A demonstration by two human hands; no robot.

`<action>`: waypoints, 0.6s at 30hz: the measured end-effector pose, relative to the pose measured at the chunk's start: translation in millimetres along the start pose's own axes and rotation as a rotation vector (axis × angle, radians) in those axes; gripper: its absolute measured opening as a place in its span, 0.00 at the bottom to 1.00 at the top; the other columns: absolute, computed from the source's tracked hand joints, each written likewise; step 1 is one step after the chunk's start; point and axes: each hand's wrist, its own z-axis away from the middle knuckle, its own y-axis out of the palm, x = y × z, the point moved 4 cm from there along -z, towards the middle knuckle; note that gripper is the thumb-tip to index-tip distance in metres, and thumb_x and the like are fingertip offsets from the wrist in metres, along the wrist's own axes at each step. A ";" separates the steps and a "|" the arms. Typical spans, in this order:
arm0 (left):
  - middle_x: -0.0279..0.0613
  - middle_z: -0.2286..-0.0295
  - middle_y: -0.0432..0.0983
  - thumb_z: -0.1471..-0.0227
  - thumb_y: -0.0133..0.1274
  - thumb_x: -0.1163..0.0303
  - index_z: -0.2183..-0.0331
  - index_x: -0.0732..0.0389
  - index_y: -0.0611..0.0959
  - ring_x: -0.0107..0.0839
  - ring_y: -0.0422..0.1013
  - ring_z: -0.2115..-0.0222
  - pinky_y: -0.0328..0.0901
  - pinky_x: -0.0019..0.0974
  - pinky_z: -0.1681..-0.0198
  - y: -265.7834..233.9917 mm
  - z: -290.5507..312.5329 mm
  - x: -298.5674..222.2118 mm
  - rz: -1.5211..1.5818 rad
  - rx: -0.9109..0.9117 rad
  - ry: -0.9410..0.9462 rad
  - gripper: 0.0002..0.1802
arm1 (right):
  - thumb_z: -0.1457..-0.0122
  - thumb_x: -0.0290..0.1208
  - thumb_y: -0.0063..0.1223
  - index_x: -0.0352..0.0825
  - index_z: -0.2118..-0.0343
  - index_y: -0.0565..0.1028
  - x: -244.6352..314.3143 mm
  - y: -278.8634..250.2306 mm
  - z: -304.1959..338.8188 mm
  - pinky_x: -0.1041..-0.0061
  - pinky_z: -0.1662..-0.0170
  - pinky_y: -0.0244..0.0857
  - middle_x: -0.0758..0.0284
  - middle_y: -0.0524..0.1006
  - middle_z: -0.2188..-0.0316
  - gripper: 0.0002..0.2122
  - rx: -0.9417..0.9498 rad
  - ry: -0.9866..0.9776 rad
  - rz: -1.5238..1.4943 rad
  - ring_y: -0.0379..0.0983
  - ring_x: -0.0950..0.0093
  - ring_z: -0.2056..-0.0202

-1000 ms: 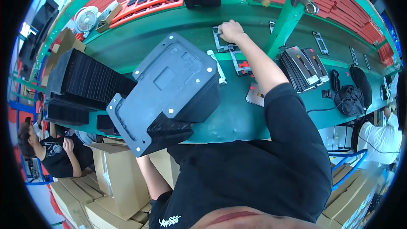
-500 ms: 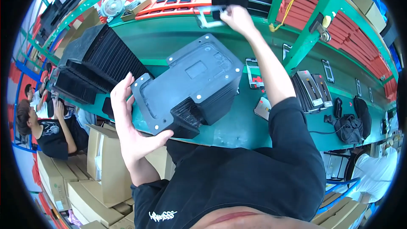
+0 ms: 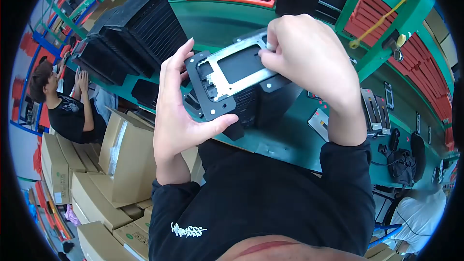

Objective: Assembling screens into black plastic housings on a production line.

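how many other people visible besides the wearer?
2. One person in a black shirt sits at far left beside the cardboard boxes. Another person in white is at lower right, mostly cut off by the rim. More may be hidden.

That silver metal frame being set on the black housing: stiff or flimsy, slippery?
The metal frame looks thin with a large open window, so it probably flexes if twisted. Its bare shiny finish suggests it could slide under the right hand's fingertips. The housing, held by the left hand, looks rigid and fairly light.
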 end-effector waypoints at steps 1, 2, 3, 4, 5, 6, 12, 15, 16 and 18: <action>0.51 0.48 0.67 0.76 0.77 0.51 0.38 0.63 0.68 0.46 0.68 0.46 0.66 0.48 0.45 0.0 -1.0 -2.6 -0.010 -0.003 0.016 0.63 | 0.48 0.30 0.61 0.28 0.75 0.81 3.6 -3.6 0.6 0.69 0.67 0.74 0.57 0.79 0.81 0.08 0.000 0.003 0.002 0.79 0.63 0.77; 0.52 0.49 0.67 0.76 0.76 0.52 0.40 0.62 0.72 0.47 0.68 0.47 0.67 0.47 0.46 -0.4 -1.2 -4.9 -0.020 -0.005 0.030 0.59 | 0.47 0.31 0.61 0.28 0.75 0.80 6.9 -3.8 1.0 0.67 0.66 0.73 0.57 0.78 0.81 0.09 0.062 0.024 0.027 0.78 0.62 0.75; 0.52 0.49 0.67 0.76 0.76 0.52 0.40 0.62 0.72 0.47 0.68 0.47 0.67 0.47 0.46 -1.9 -2.7 -6.2 -0.015 0.006 0.037 0.59 | 0.46 0.31 0.62 0.29 0.76 0.80 7.5 -4.1 3.3 0.66 0.65 0.72 0.57 0.78 0.81 0.10 0.120 0.054 0.052 0.78 0.61 0.73; 0.52 0.50 0.67 0.76 0.76 0.52 0.45 0.61 0.76 0.48 0.68 0.49 0.67 0.46 0.47 -2.7 -4.0 -7.7 -0.135 0.063 0.080 0.54 | 0.46 0.31 0.62 0.29 0.76 0.80 6.0 -5.0 5.4 0.66 0.65 0.72 0.57 0.78 0.81 0.10 0.119 0.071 0.054 0.78 0.61 0.73; 0.52 0.51 0.67 0.76 0.76 0.53 0.49 0.60 0.80 0.49 0.68 0.50 0.67 0.46 0.48 -2.0 -5.6 -9.5 -0.252 0.121 0.124 0.49 | 0.44 0.33 0.61 0.29 0.76 0.80 7.3 -6.4 6.2 0.64 0.63 0.71 0.57 0.78 0.79 0.11 0.079 -0.032 0.048 0.77 0.60 0.71; 0.52 0.53 0.67 0.76 0.75 0.53 0.55 0.60 0.84 0.50 0.68 0.51 0.66 0.44 0.48 -3.3 -9.2 -12.3 -0.216 0.107 0.114 0.42 | 0.42 0.35 0.61 0.29 0.76 0.80 6.8 -7.2 6.8 0.63 0.62 0.70 0.57 0.77 0.78 0.13 0.040 -0.129 0.043 0.76 0.59 0.69; 0.58 0.44 0.66 0.68 0.68 0.34 0.41 0.67 0.72 0.49 0.64 0.42 0.57 0.45 0.38 -5.1 1.7 -6.8 -0.128 0.049 0.180 0.61 | 0.36 0.38 0.54 0.29 0.76 0.79 -61.7 -10.3 49.3 0.63 0.73 0.65 0.57 0.73 0.84 0.17 -0.129 -0.098 -0.343 0.71 0.59 0.80; 0.61 0.38 0.56 0.58 0.60 0.26 0.38 0.72 0.63 0.64 0.58 0.38 0.48 0.60 0.32 -34.3 54.6 23.0 0.524 -0.149 0.361 0.65 | 0.32 0.38 0.52 0.28 0.74 0.75 -131.4 0.6 126.8 0.72 0.74 0.60 0.65 0.65 0.85 0.17 -0.161 0.307 -0.383 0.61 0.72 0.81; 0.58 0.40 0.58 0.55 0.58 0.25 0.44 0.68 0.74 0.61 0.64 0.43 0.60 0.60 0.39 -30.0 56.3 26.1 0.975 0.302 0.497 0.56 | 0.34 0.37 0.54 0.29 0.73 0.76 -136.5 20.5 153.1 0.70 0.73 0.62 0.63 0.68 0.85 0.15 -0.015 0.451 -0.201 0.63 0.70 0.81; 0.55 0.59 0.78 0.51 0.62 0.33 0.62 0.66 0.85 0.55 0.77 0.62 0.69 0.59 0.49 -1.0 85.0 24.9 1.460 0.564 0.192 0.39 | 0.42 0.37 0.59 0.31 0.70 0.78 -151.1 81.8 222.8 0.58 0.64 0.70 0.54 0.77 0.75 0.12 0.208 0.550 -0.001 0.77 0.59 0.70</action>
